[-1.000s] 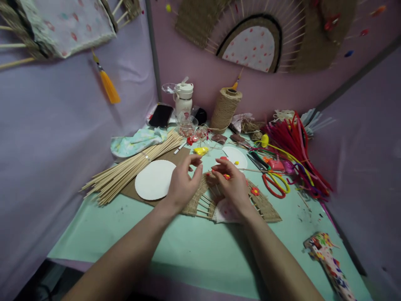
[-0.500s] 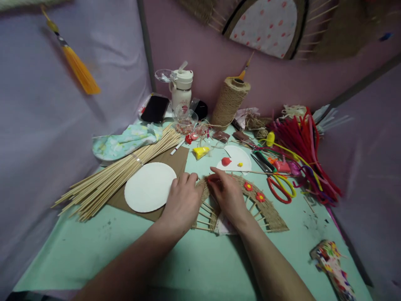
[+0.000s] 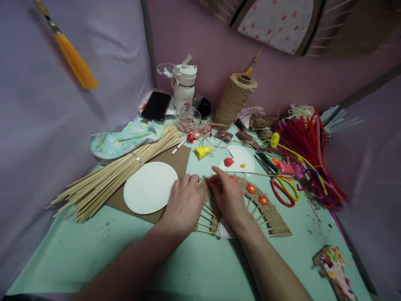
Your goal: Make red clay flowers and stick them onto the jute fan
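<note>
A half-round woven jute fan (image 3: 275, 217) with wooden spokes lies on the mint green table (image 3: 194, 267). Two red clay flowers (image 3: 257, 194) sit on its band. My left hand (image 3: 183, 205) rests on the fan's left edge, fingers curled down against it. My right hand (image 3: 227, 196) presses its fingertips onto the band beside the left hand, pinching something small and red that I cannot make out. A small white plate (image 3: 242, 156) with a red clay lump (image 3: 228, 161) and a yellow bit lies just beyond my hands.
A white paper disc (image 3: 149, 187) on brown card and a bundle of bamboo skewers (image 3: 119, 171) lie to the left. Red-handled scissors (image 3: 282, 190) and pipe cleaners (image 3: 307, 146) lie right. A twine spool (image 3: 234, 100), bottle (image 3: 184, 85) and phone (image 3: 156, 105) stand at the back.
My left hand came down from a raised pinch and settled on the fan's left edge. My right hand shifted left along the band, uncovering the two red flowers. The camera tilted downward.
</note>
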Tool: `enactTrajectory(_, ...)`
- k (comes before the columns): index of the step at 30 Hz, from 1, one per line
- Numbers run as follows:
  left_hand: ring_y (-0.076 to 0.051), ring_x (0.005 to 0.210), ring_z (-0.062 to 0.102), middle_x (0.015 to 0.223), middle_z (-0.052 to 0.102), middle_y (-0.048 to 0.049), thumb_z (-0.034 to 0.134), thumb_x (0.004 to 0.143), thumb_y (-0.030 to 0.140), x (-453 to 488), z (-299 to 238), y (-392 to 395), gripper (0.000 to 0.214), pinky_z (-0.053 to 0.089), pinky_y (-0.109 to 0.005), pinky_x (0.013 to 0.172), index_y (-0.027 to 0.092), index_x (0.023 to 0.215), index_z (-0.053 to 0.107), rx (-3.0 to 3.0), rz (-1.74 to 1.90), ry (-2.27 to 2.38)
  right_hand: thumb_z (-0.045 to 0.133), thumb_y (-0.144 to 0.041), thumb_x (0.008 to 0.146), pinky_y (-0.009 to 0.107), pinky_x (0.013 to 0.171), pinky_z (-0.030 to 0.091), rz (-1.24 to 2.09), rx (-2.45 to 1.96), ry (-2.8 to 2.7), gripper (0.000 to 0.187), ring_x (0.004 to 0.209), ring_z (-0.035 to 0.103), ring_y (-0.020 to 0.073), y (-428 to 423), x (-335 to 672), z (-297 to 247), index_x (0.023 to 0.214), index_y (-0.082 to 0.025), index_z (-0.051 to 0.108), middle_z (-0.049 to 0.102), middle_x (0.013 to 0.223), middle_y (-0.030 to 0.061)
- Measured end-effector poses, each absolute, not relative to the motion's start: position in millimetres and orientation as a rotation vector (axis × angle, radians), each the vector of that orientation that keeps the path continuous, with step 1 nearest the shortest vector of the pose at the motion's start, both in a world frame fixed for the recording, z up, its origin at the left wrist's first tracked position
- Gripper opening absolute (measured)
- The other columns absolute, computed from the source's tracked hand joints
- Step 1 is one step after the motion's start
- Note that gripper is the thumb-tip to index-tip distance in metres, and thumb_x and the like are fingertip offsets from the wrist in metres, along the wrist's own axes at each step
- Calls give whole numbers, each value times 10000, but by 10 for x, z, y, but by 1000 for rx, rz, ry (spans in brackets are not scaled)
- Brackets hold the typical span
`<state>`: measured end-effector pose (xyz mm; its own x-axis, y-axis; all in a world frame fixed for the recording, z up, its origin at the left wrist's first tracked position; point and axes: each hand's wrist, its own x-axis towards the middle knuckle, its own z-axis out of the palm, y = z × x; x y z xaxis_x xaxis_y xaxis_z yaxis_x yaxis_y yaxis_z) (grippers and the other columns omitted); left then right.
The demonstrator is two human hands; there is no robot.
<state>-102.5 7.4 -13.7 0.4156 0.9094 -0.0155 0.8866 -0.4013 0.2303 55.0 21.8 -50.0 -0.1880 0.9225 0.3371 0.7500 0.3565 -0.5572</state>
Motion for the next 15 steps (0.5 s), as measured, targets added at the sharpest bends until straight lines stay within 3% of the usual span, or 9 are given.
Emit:
enactTrajectory(5,-297,994,474,1050,571,-121,414,935,196,-1025,-133,75,279,391,-420,773,207,1042,672,2463,161,1591,511,-165,895,381,805,508,325,-1456,-2014,390,855,648,227,222,556,-504,1284,-193,522,722,937,55)
enactTrajectory(15,-283,1000,472,1043,558,-114,480,916,229,-1044,-168,71,289,392,-397,773,223,1161,633,2483,179,1585,498,-199,952,365,842,457,67,-1492,-2151,278,927,644,231,202,575,-469,1210,-177,598,729,969,78)
